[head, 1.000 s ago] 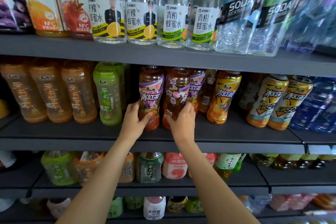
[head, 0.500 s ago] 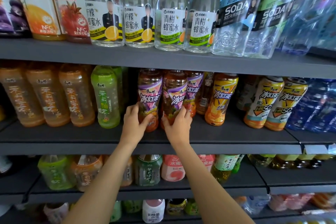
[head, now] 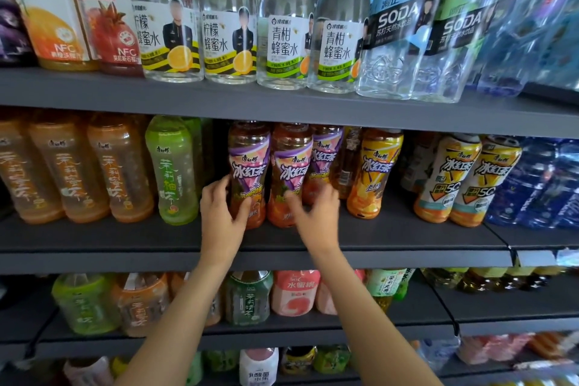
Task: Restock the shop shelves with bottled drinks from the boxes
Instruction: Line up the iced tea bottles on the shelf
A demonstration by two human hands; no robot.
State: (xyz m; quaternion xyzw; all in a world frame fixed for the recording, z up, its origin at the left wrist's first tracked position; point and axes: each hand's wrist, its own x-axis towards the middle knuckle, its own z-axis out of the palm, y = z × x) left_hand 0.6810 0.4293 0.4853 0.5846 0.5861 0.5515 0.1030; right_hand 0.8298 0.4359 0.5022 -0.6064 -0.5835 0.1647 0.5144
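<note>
The dark grey metal middle shelf (head: 125, 238) runs under both hands, the view having drifted slightly down since a second ago. Just ahead of the hands stand two amber plastic iced-tea bottles with purple labels, upright and touching: the left bottle (head: 249, 163) and the right bottle (head: 291, 166). A second ago the right bottle leaned with its label turned away; now it stands straight, label forward. The left hand (head: 221, 216) curls fingers and thumb around the left bottle's lower body. The right hand (head: 316, 216), blurred, has fingers bent against the right bottle's base; whether it grips is unclear. Both forearms reach up from below.
</note>
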